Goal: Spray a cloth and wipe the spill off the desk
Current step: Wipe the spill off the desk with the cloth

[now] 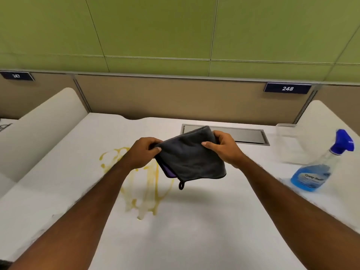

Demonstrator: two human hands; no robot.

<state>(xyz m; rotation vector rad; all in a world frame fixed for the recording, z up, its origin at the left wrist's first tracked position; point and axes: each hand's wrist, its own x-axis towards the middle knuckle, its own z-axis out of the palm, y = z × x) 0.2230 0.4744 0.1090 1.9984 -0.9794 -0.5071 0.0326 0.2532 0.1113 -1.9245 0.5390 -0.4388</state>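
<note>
A folded dark grey cloth [190, 158] with a purple inner layer and a small hanging loop is held in the air above the white desk [214, 221]. My left hand [143, 153] pinches its left edge and my right hand [224, 148] grips its upper right corner. Under and to the left of the cloth a yellow spill [144, 193] streaks across the desk, partly hidden by my left forearm. A spray bottle [319, 168] with blue liquid and a blue trigger head stands at the right of the desk, apart from both hands.
A metal cable hatch [243, 134] is set into the desk behind the cloth. A clear plastic container [292, 145] stands left of the bottle. White side dividers [44, 117] flank the desk, and a beige back panel carries a sign reading 248 [287, 88].
</note>
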